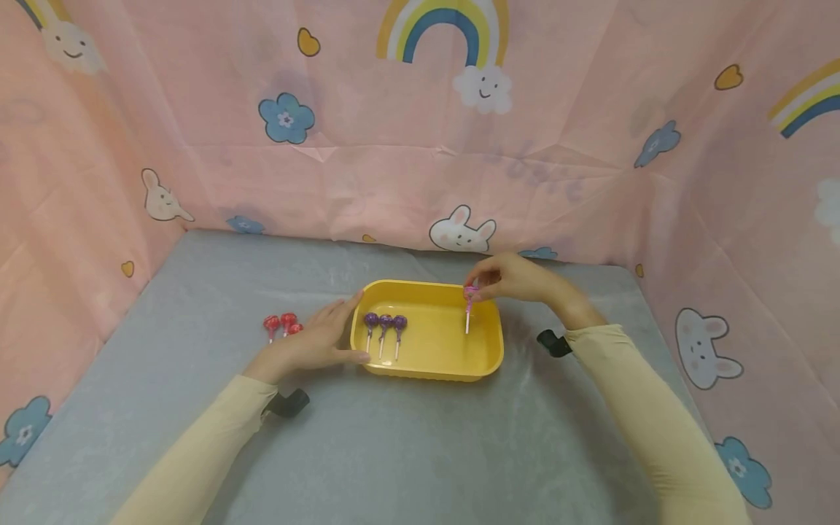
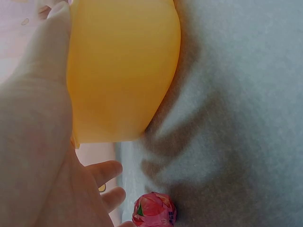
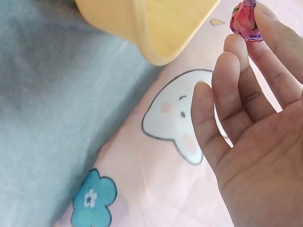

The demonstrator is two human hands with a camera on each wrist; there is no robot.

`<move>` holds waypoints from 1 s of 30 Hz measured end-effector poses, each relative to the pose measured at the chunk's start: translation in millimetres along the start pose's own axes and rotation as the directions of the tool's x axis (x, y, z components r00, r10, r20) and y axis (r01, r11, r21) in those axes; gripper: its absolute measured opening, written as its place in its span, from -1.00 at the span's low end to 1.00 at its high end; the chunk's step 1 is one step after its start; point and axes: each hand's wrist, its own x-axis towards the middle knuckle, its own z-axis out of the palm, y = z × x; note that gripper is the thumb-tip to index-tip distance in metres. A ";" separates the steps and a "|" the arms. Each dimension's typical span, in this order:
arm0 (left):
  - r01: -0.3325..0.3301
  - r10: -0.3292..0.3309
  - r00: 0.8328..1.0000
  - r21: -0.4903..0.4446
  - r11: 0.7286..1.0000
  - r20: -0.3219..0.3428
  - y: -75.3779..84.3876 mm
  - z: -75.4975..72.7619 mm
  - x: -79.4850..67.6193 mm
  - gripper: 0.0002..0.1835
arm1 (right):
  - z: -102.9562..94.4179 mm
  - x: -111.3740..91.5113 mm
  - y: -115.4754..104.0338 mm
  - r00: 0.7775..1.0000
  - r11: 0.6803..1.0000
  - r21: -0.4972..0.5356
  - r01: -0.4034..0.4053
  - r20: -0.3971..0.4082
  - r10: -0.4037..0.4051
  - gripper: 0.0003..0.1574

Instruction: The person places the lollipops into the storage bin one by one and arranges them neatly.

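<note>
In the head view a yellow plastic tray (image 1: 420, 370) stands at the middle of the table. My left hand (image 1: 318, 339) rests against its left end, thumb and fingers spread along the rim. Over the tray's right end, my right hand (image 1: 515, 278) pinches a pink-wrapped lollipop (image 1: 468, 322) by its head, the white stick pointing down. The right wrist view shows the wrapped lollipop head (image 3: 244, 23) between thumb and fingertips. Three purple lollipops (image 1: 386, 321) lie side by side in the tray's left part.
Several red lollipops (image 1: 272, 321) lie left of my left hand, partly hidden by it; one red lollipop head (image 2: 154, 210) shows close to its fingers in the left wrist view. A pink patterned cloth (image 1: 367, 182) encloses the grey table (image 1: 420, 452) at the back and sides.
</note>
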 end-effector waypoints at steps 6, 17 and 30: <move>-0.007 0.007 1.000 -0.002 1.000 -0.004 -1.0 0.4 -0.3 0.26 | 6.3 9.8 -4.9 1.000 1.000 0.009 0.018 0.019 -0.018 -0.73; -0.014 0.014 1.000 -0.006 1.000 -0.005 -1.2 0.4 -0.4 0.27 | 19.8 28.5 -15.5 0.998 0.999 -0.026 0.032 0.046 -0.031 -0.69; -0.007 0.007 1.000 -0.011 1.000 -0.001 0.1 0.4 -0.1 0.26 | 38.6 49.8 -23.0 0.996 0.995 -0.085 0.044 0.075 -0.037 -0.73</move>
